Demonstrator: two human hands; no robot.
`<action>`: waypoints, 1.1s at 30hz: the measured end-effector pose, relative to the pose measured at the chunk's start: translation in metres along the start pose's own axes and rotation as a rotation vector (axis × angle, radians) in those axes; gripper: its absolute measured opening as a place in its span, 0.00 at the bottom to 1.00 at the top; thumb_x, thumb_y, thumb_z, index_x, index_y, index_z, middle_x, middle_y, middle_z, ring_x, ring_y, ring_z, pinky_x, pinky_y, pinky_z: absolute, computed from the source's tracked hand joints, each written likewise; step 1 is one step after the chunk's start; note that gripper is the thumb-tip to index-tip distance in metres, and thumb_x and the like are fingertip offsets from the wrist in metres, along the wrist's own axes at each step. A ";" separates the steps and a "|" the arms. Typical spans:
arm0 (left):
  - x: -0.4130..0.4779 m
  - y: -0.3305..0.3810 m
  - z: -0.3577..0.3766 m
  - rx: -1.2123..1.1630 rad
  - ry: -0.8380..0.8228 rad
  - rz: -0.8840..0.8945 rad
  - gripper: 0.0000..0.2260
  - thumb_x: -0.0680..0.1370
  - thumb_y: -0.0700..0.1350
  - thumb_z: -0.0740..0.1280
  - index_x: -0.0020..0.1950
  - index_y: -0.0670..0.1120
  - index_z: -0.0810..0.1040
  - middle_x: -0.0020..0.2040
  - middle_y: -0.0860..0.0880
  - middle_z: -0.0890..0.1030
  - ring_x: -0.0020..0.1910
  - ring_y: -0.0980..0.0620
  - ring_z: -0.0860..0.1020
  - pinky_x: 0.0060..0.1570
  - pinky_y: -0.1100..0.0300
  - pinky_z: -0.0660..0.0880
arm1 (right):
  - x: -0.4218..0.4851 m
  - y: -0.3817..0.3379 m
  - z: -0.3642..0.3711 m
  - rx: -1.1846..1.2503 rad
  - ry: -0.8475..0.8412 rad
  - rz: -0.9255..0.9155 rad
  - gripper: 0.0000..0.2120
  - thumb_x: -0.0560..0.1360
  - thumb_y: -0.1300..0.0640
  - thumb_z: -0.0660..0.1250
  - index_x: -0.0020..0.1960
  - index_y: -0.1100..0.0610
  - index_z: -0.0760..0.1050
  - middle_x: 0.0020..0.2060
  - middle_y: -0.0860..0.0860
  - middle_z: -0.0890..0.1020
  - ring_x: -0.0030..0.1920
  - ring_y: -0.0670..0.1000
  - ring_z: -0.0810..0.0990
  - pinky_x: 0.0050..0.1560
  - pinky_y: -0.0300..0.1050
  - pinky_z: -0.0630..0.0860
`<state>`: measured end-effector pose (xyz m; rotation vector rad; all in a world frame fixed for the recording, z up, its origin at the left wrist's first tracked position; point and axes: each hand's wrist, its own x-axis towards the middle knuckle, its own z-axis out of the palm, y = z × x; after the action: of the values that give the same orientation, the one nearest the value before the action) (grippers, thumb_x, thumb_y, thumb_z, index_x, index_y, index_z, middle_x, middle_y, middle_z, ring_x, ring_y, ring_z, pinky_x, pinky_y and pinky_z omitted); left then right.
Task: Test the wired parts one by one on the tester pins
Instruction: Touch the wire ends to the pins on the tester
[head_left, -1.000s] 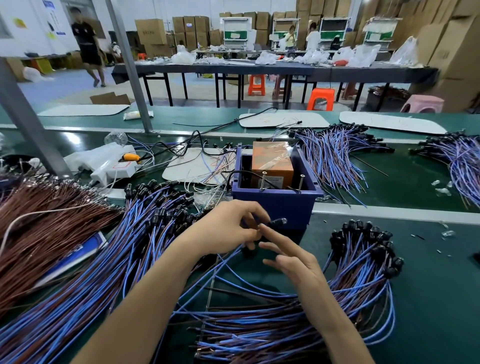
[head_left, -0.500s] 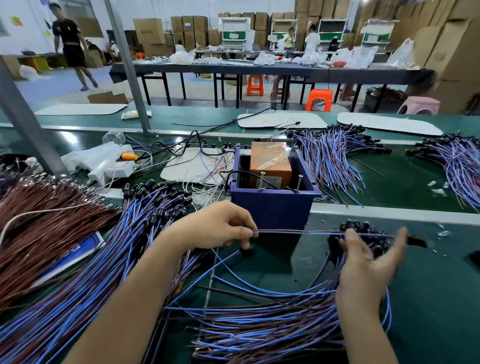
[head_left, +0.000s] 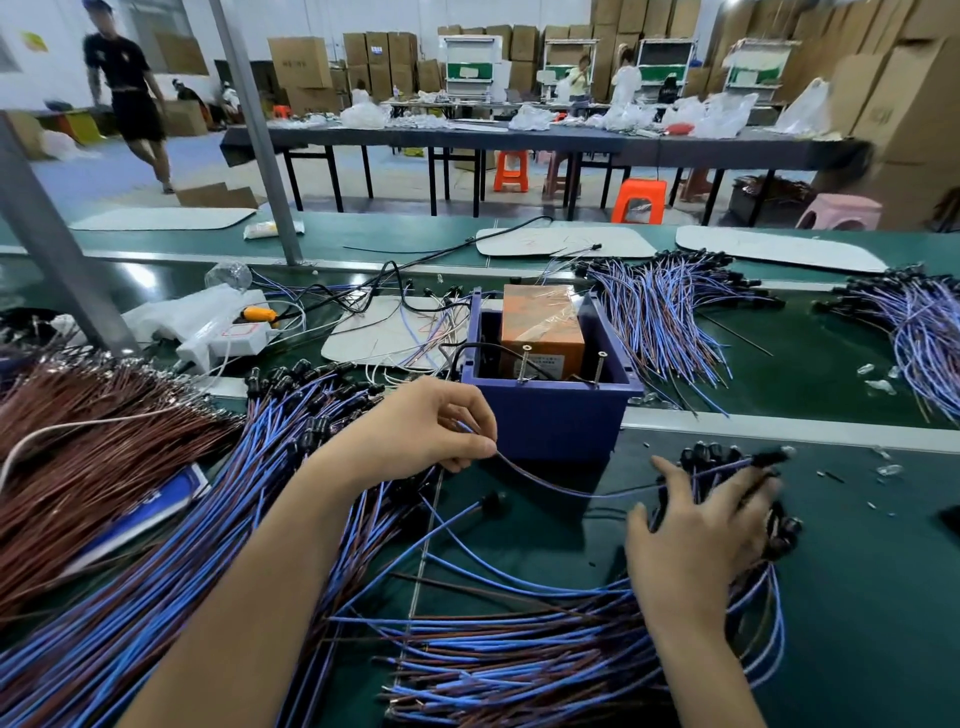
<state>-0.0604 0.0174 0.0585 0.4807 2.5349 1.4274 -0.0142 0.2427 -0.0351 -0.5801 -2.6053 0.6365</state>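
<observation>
Bin (head_left: 550, 423) holds orange box (head_left: 540, 327) and two screws (head_left: 601, 365).

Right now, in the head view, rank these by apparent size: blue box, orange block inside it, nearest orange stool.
1. blue box
2. orange block
3. nearest orange stool, which looks small only because it is far away

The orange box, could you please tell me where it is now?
In the head view, the orange box sits inside the blue bin mid-bench, just beyond the left hand.
</observation>
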 end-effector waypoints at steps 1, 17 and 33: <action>0.000 0.001 0.002 0.005 -0.004 0.008 0.05 0.73 0.37 0.72 0.40 0.46 0.80 0.33 0.50 0.80 0.31 0.56 0.78 0.36 0.65 0.77 | -0.003 -0.001 0.001 -0.031 -0.031 -0.018 0.22 0.76 0.56 0.67 0.69 0.50 0.71 0.76 0.66 0.47 0.76 0.62 0.40 0.72 0.59 0.46; 0.003 0.013 0.031 -0.319 0.087 0.146 0.09 0.77 0.33 0.66 0.42 0.45 0.81 0.40 0.44 0.82 0.34 0.55 0.79 0.39 0.64 0.78 | -0.025 -0.027 -0.005 0.759 -0.342 -0.570 0.11 0.78 0.53 0.62 0.55 0.53 0.81 0.58 0.43 0.78 0.61 0.42 0.75 0.62 0.38 0.71; 0.008 0.012 0.042 -0.511 0.155 0.030 0.06 0.74 0.30 0.67 0.42 0.38 0.72 0.39 0.38 0.82 0.32 0.53 0.81 0.36 0.64 0.79 | -0.022 -0.025 0.000 0.933 -0.356 -0.469 0.13 0.79 0.62 0.62 0.59 0.50 0.78 0.57 0.43 0.81 0.59 0.43 0.78 0.58 0.37 0.74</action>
<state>-0.0517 0.0597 0.0467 0.3269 2.1430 2.1014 -0.0031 0.2123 -0.0288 0.4501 -2.2121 1.7127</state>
